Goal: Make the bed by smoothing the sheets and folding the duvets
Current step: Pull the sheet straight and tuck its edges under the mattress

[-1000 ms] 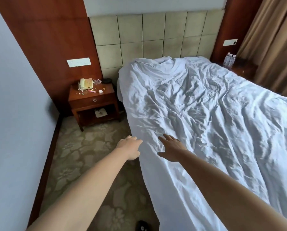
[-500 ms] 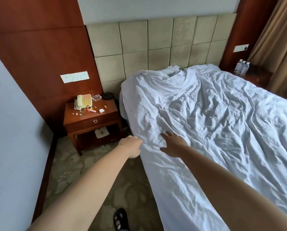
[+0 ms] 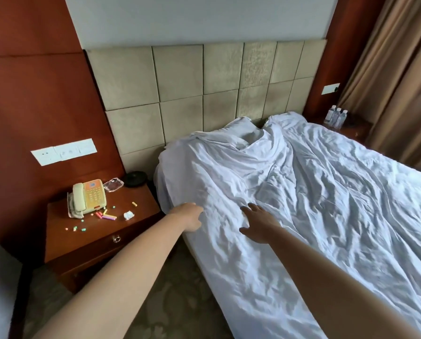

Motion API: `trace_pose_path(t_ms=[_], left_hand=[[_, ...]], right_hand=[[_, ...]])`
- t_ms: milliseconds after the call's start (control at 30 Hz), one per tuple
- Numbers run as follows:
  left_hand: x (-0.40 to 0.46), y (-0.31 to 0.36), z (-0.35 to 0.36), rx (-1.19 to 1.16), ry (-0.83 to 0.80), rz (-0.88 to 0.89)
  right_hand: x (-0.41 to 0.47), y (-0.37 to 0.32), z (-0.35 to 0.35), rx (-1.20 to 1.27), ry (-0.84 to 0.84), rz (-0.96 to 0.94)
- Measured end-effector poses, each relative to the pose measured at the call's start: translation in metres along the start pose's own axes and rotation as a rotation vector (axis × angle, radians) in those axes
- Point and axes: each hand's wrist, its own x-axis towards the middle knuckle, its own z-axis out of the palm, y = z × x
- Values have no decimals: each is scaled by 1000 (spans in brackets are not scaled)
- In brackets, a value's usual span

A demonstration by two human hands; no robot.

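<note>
left hand [image 3: 189, 216]: bare, no glove | right hand [image 3: 259, 222]: bare | forearms: sleeveless, unadorned

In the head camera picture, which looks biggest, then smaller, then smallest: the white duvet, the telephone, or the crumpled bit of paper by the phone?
1. White duvet, biggest by far.
2. Telephone on the nightstand.
3. Crumpled paper, smallest.

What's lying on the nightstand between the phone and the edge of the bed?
In the head view, between the phone and the bed lie colored chalk sticks, a crumpled white scrap and bare wood of the nightstand.
</note>
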Motion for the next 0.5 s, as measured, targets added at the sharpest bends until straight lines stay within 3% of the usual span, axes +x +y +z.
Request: trace_pose_path(t_ms=[500], left_hand=[[324,-94,-126,111,-25,127]], right_hand=[[348,16,-49,118,21,110]])
